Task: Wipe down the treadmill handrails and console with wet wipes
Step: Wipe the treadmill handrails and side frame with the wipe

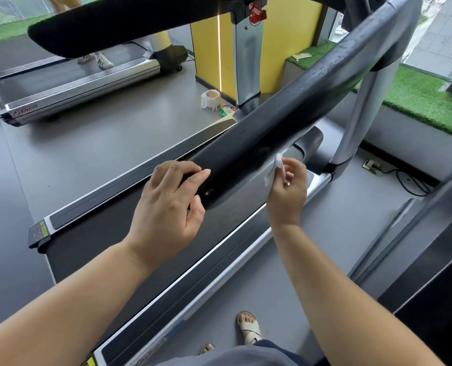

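Observation:
A long black padded handrail (285,112) runs diagonally from the upper right down to the middle of the view, with wet streaks on its upper part. My left hand (169,204) grips the rail's near end, fingers over the top and thumb underneath. My right hand (288,188) pinches a white wet wipe (273,171) and holds it against the underside of the rail near its end. The opposite black handrail (129,19) crosses the top left. Only the console's underside with a red safety clip (256,9) shows at the top.
The treadmill belt (145,233) lies below the rail. A white lined bin (211,99) and a green wipe packet (226,110) sit on the floor by the front post. Another treadmill (74,83) with a person's feet on it stands at the back left. A floor socket with cable (372,165) is right.

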`<state>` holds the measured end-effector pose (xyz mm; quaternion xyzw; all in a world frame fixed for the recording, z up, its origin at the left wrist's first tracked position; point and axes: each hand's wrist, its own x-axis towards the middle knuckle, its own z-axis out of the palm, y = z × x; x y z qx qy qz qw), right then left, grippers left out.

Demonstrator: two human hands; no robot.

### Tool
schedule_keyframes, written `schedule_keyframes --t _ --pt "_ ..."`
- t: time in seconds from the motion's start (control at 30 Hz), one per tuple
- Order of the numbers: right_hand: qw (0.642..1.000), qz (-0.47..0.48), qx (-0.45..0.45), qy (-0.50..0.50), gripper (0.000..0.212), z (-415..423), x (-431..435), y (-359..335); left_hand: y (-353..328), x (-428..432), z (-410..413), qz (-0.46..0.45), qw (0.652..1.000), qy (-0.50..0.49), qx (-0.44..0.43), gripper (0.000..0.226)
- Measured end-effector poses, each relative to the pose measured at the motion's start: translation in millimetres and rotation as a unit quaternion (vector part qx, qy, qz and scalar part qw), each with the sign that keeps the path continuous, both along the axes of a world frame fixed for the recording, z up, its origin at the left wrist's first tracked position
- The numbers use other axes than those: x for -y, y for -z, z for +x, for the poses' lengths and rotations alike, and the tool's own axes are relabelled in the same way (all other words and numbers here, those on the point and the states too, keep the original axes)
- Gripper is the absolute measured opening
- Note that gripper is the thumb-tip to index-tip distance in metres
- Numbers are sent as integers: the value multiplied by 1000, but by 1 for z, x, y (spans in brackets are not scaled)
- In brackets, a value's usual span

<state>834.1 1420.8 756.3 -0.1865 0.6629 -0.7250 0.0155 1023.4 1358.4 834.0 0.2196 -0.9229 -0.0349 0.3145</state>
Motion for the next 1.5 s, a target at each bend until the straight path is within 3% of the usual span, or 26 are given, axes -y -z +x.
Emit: schedule_keyframes --t 0.13,0.23,0.33,0.4,0.47,0.6,0.67,0.77,0.87,1.03,1.1,1.2,1.27,1.4,1.5 --pt "999 1 33 -13 15 2 18 3 2 -3 7 -9 1000 -3 -5 40" --pt "997 -34 31 -58 23 37 17 14 1 -2 7 -5 1000 0 -8 40" --pt "980 -27 -54 -191 31 83 -10 23 1 -3 6 1 1000 0 -6 40" --pt "948 -5 -183 -261 19 100 -28 22 0 -2 8 6 1000 3 4 41" --pt "947 -26 -218 -236 11 93 -32 17 -2 -1 11 25 1000 8 8 41" --pt "993 -22 -114 -33 18 45 -11 -2 -4 1 19 55 998 3 1 42" --pt "997 -7 -75 1 13 31 1 -13 -2 0 24 52 999 -4 2 43" --pt "999 -26 -32 7 12 46 15 -20 0 0 29 51 999 -2 7 45" --pt "996 -37 -80 -5 23 82 11 -15 1 0 30 49 999 -1 4 46" --pt "935 10 -236 -263 11 97 -29 6 0 1 28 46 999 4 -3 44" --pt "946 -6 -222 -237 11 83 -32 0 0 1 27 51 999 -2 -8 43" --pt "986 -11 -155 -65 21 55 -17 -16 1 -1 26 53 998 -14 -14 42" --pt "994 -16 -111 -18 24 45 -4 -28 0 -3 25 59 998 -21 -15 42" --pt "990 -30 -136 -24 16 70 8 -25 0 -4 24 68 997 -35 -18 42" --pt "961 -42 -230 -151 21 101 -6 -14 0 -6 23 69 996 -47 -22 41"
